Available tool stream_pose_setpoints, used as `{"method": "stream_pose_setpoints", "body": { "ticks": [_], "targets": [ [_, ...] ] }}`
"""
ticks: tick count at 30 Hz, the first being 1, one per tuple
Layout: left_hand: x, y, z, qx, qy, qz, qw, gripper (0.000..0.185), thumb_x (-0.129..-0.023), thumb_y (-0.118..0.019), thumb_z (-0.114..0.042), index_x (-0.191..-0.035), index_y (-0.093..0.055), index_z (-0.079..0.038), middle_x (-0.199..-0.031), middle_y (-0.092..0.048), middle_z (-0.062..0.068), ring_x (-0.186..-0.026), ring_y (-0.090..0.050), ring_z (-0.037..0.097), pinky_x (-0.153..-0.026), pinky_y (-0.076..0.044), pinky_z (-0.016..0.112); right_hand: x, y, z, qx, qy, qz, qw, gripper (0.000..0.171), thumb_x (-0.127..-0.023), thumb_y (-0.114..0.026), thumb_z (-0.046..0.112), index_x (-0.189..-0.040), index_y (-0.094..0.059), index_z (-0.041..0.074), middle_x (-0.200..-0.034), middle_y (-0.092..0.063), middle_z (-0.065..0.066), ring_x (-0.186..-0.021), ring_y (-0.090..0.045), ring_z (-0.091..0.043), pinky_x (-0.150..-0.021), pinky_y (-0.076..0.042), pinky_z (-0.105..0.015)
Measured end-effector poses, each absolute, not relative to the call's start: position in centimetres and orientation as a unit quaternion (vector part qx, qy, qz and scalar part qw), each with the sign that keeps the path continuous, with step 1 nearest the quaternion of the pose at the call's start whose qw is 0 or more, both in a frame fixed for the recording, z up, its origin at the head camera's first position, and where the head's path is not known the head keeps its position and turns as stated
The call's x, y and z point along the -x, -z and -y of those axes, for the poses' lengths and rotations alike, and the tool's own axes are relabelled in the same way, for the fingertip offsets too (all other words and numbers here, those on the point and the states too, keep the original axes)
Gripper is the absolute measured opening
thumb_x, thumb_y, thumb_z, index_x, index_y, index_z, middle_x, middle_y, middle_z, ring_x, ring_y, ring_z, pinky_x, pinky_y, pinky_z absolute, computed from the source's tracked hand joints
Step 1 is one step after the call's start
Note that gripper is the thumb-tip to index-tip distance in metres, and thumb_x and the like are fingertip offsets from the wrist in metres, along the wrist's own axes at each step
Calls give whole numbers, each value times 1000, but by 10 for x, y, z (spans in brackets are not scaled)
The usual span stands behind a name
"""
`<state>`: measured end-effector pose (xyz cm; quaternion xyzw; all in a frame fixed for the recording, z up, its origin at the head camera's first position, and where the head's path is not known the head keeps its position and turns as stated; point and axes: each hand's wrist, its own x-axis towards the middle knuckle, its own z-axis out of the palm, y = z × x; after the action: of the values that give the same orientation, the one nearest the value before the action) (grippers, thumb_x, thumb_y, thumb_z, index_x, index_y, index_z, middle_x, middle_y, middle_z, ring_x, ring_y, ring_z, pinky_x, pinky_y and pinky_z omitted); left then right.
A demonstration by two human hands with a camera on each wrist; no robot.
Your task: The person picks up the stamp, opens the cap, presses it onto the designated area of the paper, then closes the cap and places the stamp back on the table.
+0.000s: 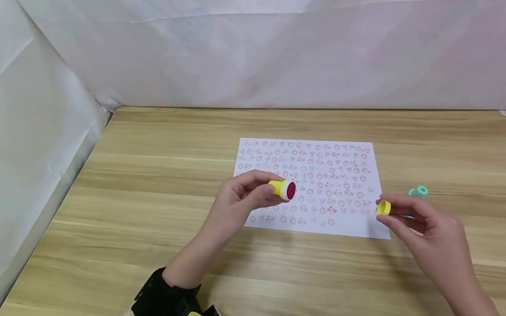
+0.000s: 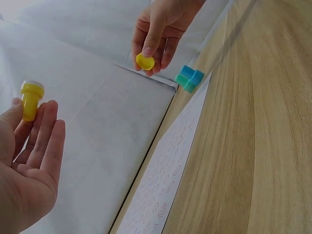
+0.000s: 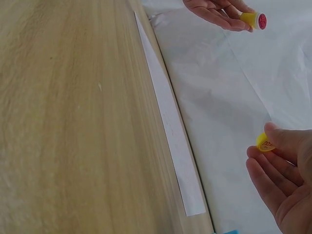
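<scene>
My left hand (image 1: 244, 196) pinches a yellow stamp (image 1: 280, 187) between thumb and fingers, above the left part of the paper. The stamp's round red face, ringed in white, points right in the head view. Over the paper's right edge, my right hand (image 1: 436, 244) pinches the small yellow cap (image 1: 383, 207), apart from the stamp. Some lettering shows on the cap (image 3: 265, 143) in the right wrist view. Beneath lies a white sheet of paper (image 1: 313, 163) covered in rows of small red and bluish printed marks.
Beyond my right hand, a teal stamp (image 1: 419, 191) lies on the wooden table (image 1: 147, 207); in the left wrist view a blue piece (image 2: 193, 74) appears beside a green one (image 2: 185, 84). White cloth (image 1: 253, 39) hangs along the table's back and left edges.
</scene>
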<state>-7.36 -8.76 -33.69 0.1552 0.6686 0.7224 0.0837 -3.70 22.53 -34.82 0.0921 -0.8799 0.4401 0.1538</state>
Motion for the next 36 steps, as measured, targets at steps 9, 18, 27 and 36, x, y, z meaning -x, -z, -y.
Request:
{"method": "stream_pose_setpoints", "body": {
  "ticks": [9,18,27,36],
  "targets": [
    [81,326,67,-222,-632,-742,29,25,-90,-72,-4,-115,-72,-2,-114,-72,13,-98,-69,14,-85,-59,22,36,348,-227,-86,-431,885,157,34,-78,-81,-4,-108,-74,10,-95,-65,35,-84,-63,19,-74,-50,-1],
    [86,315,23,-337,-256,-906,-25,29,-94,-70,-19,-122,-72,-26,-114,-71,-8,-103,-68,5,-84,-52,13,35,348,-231,-91,-428,884,165,33,-78,-80,-5,-109,-74,8,-97,-64,36,-85,-63,18,-74,-50,-1],
    [87,322,-15,-356,-94,-929,22,30,-98,-65,-26,-127,-68,-33,-121,-67,-15,-109,-65,-2,-81,-52,11,35,349,-236,-96,-416,887,177,33,-79,-80,-5,-108,-74,8,-100,-63,37,-86,-62,19,-74,-49,-1],
    [88,329,-28,-351,-61,-933,47,26,-99,-63,-28,-124,-68,-32,-120,-68,-16,-110,-65,1,-84,-54,16,35,349,-237,-95,-424,884,172,33,-78,-80,-6,-108,-74,8,-102,-65,36,-87,-63,18,-74,-49,-1]
  ]
}}
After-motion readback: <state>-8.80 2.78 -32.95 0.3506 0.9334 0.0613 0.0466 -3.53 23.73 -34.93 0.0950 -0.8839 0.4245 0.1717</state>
